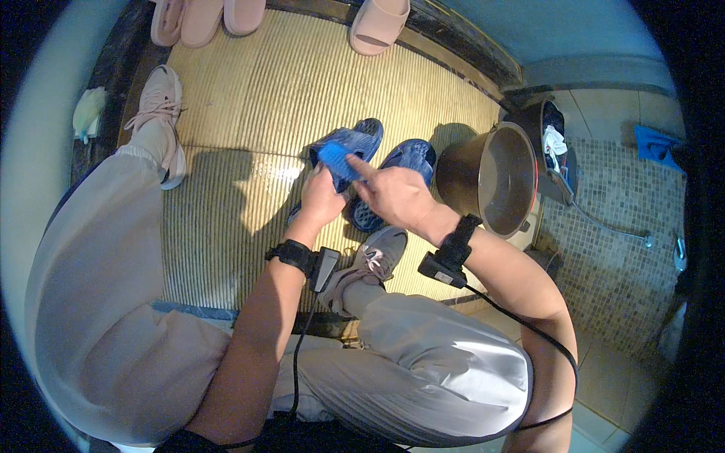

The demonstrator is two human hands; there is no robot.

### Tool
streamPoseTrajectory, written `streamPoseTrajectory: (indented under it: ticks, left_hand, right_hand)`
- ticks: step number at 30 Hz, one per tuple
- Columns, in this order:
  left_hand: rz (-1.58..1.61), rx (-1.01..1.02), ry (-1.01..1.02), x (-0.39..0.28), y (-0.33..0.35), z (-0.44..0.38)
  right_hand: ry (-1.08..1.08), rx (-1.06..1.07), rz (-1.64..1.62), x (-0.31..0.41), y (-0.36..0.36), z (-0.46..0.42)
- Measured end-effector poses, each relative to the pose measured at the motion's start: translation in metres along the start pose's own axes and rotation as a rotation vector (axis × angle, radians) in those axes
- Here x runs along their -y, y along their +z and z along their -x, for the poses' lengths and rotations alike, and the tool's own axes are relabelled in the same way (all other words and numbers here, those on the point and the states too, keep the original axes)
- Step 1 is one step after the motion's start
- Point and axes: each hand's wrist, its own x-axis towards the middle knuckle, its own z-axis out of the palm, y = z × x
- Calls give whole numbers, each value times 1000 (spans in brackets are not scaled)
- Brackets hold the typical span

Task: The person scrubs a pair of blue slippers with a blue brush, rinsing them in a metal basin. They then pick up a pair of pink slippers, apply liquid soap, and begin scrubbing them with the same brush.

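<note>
My right hand (399,195) grips a small blue scrubbing brush (335,157), the index finger stretched along it. The brush lies over the strap of a dark blue marbled slide slipper (369,131). My left hand (322,198) holds that slipper near its middle and covers part of its sole. Beside it, to the right, the matching slipper (412,156) rests on the ribbed yellowish mat (243,96). My right hand and wrist hide part of this second slipper. Both wrists wear black straps with small cabled devices.
A dark round bucket (507,178) lies tipped on its side at the right. Behind it a dark container (558,153) holds cloth. Pink slippers (204,22) and a single pink slide (378,25) line the far edge. My sneakered feet flank the mat.
</note>
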Motion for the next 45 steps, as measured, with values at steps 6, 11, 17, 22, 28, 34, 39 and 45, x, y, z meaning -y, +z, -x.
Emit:
streamPoseTrajectory:
  ticks: [6,11,17,22,28,34,39,45]
  left_hand:
    - [20,-11,-63,-9,-2,1]
    - [-10,33,-82,-9,-1,-1]
    - [-30,-51,69,5,9,5]
    - [23,11,-102,-18,-4,1]
    - [-90,65,-158,-21,0,2]
    - [-94,-59,-48,-12,9,9]
    - [-101,-27,-39,-10,9,3]
    - [-191,-81,0,-8,22,12]
  right_hand:
    - [116,-8,16,-26,-15,-10]
    - [149,-33,70,-33,-4,1]
    - [-47,30,-10,9,-2,1]
    - [137,-58,39,-42,-4,-7]
    - [103,-36,36,-24,3,8]
    - [-12,38,32,4,-2,3]
    - [146,-55,60,-41,-9,-5]
    - [86,56,29,-11,0,8]
